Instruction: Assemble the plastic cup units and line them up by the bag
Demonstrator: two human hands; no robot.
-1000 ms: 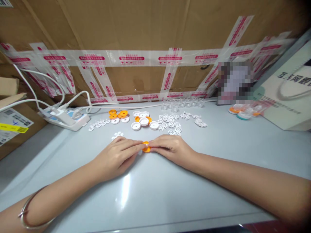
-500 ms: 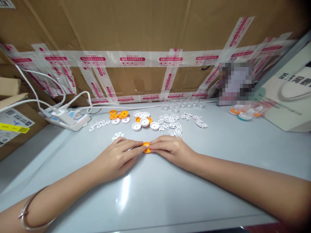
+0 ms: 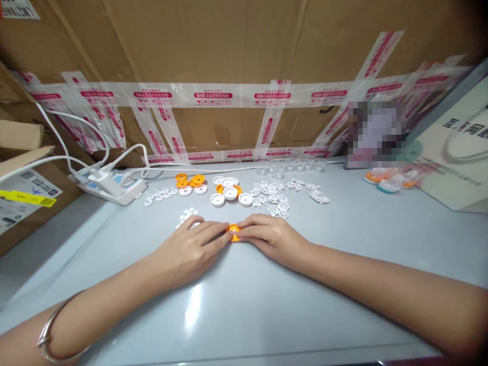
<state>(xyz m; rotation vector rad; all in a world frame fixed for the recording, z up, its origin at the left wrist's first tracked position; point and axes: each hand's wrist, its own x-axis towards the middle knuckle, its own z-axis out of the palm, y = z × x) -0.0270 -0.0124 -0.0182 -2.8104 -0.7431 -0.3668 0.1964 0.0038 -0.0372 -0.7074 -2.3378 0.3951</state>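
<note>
Between my two hands, low over or on the grey table (image 3: 244,305), is a small round orange plastic cap (image 3: 234,232) with a raised rim and a tiny pale spot at its centre. My left hand (image 3: 194,247) grips its left side with the fingertips. From the other side, the fingers of my right hand (image 3: 275,235) pinch it. Small white plastic pieces (image 3: 186,216) lie just beyond my left fingers, partly hidden by them. Behind the hands sit white round caps (image 3: 230,193) and orange caps (image 3: 197,180).
White openwork plastic parts (image 3: 272,192) lie behind my right hand. Further back stand clear plastic cups (image 3: 293,165). White stemmed discs (image 3: 162,194) lie near a power strip (image 3: 110,185) with cables. Assembled pieces (image 3: 389,180) are at the right, by a paper bag (image 3: 453,152). A taped carton (image 3: 229,46) closes the back.
The whole view has shifted slightly, so everything appears a little further right. Both hands stay at the orange cap; the left fingers have moved slightly, and its pale centre spot shows more clearly.
</note>
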